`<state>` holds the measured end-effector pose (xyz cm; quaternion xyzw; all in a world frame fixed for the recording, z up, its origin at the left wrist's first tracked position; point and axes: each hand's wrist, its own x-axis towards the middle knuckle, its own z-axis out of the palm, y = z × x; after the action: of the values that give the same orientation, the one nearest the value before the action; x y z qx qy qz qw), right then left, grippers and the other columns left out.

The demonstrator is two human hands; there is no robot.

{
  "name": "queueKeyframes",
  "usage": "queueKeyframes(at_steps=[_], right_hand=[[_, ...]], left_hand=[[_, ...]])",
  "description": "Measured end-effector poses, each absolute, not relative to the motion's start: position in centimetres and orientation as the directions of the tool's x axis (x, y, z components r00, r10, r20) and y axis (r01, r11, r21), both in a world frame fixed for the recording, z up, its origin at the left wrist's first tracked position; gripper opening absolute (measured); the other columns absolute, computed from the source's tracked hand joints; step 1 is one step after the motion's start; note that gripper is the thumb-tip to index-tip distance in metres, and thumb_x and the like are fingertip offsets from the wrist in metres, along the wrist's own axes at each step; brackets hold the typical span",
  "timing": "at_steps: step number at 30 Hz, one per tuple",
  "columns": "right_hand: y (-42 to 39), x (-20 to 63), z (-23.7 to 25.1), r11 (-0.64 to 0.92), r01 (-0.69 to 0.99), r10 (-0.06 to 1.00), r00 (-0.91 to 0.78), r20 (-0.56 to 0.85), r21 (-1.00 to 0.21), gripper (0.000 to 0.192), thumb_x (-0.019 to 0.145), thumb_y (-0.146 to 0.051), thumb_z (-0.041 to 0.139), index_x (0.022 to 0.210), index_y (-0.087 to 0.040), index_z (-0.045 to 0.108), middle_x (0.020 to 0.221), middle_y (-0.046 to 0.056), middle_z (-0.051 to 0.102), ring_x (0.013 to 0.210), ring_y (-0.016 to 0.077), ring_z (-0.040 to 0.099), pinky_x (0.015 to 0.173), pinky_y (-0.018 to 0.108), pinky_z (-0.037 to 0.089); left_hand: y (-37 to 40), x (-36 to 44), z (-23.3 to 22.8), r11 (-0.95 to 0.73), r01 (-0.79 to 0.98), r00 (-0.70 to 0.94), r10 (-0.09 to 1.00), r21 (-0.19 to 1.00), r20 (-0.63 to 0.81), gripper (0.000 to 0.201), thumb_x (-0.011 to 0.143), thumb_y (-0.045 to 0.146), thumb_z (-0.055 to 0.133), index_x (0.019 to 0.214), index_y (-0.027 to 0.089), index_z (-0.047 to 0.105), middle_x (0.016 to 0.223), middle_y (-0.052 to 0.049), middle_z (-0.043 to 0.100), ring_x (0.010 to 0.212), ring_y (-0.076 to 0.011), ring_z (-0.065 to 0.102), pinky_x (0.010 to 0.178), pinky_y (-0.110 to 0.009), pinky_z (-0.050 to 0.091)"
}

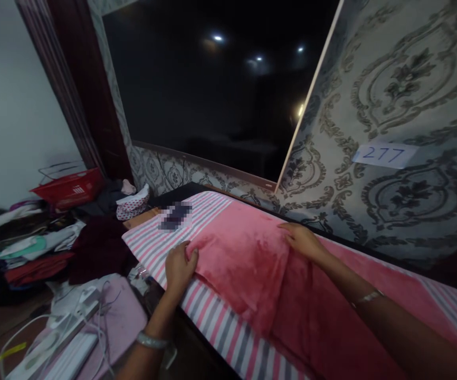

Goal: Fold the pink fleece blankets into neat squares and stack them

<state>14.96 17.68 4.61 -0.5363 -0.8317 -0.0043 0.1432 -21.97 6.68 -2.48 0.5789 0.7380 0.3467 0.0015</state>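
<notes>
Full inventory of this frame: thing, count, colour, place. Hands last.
pink cloth: 1, pink plush, spread on the striped surface, under both hands
striped cover: 1, pink, white and grey stripes, over the work surface
dark screen: 1, black with light reflections, on the wall
wallpaper: grey ornamental pattern, right wall
paper label: 1, white, reads 277, on the wallpaper
red basket: 1, red, far left on the clothes
clothes pile: several, mixed colours, left
white cord: white, lower left
bangles: 1 on each wrist, silver
left hand: gripping the pink cloth's left edge
right hand: flat on the pink cloth's far right part
</notes>
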Motion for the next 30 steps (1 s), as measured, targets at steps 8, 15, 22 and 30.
queueKeyframes(at_steps=[8, 15, 22, 30], right_hand=[[24.1, 2.4, 4.8, 0.608, 0.786, 0.791, -0.586, 0.175, -0.116, 0.066, 0.087, -0.006, 0.04, 0.151, -0.023, 0.043, 0.155, 0.005, 0.045, 0.143, 0.0202, 0.041, 0.116, 0.037, 0.034], [26.5, -3.1, 5.9, 0.599, 0.793, 0.8, -0.597, 0.055, -0.115, 0.083, 0.088, 0.003, 0.033, 0.159, -0.036, 0.015, 0.166, 0.0, 0.018, 0.147, 0.0206, 0.034, 0.117, 0.037, 0.032], [28.2, -4.6, 4.3, 0.603, 0.793, 0.79, -0.608, -0.081, -0.083, 0.058, 0.1, -0.015, 0.028, 0.155, -0.032, 0.035, 0.162, -0.001, 0.033, 0.143, 0.0191, 0.041, 0.116, 0.032, 0.031], [27.8, -5.1, 2.5, 0.569, 0.822, 0.822, -0.569, -0.027, 0.014, 0.045, 0.099, -0.016, 0.031, 0.135, -0.023, 0.057, 0.142, 0.01, 0.056, 0.123, 0.0241, 0.055, 0.102, 0.036, 0.041]], left_hand=[[6.5, -21.9, -3.6, 0.038, 0.847, -0.332, 0.817, 0.531, 0.471, 0.048, 0.09, 0.041, 0.044, 0.119, 0.01, 0.065, 0.111, -0.016, 0.071, 0.103, -0.033, 0.063, 0.094, -0.048, 0.049], [6.4, -21.9, -4.3, 0.023, 0.821, -0.356, 0.801, 0.57, 0.481, 0.042, 0.089, 0.041, 0.048, 0.117, 0.015, 0.065, 0.106, -0.013, 0.071, 0.099, -0.0319, 0.063, 0.092, -0.048, 0.049], [6.4, -22.0, -4.9, 0.027, 0.812, -0.375, 0.79, 0.584, 0.485, 0.041, 0.09, 0.043, 0.048, 0.117, 0.018, 0.064, 0.108, -0.012, 0.071, 0.101, -0.0323, 0.063, 0.092, -0.049, 0.049], [6.5, -21.9, -4.9, 0.032, 0.818, -0.375, 0.787, 0.575, 0.49, 0.042, 0.09, 0.043, 0.048, 0.118, 0.015, 0.064, 0.106, -0.013, 0.071, 0.099, -0.0326, 0.062, 0.09, -0.049, 0.049]])
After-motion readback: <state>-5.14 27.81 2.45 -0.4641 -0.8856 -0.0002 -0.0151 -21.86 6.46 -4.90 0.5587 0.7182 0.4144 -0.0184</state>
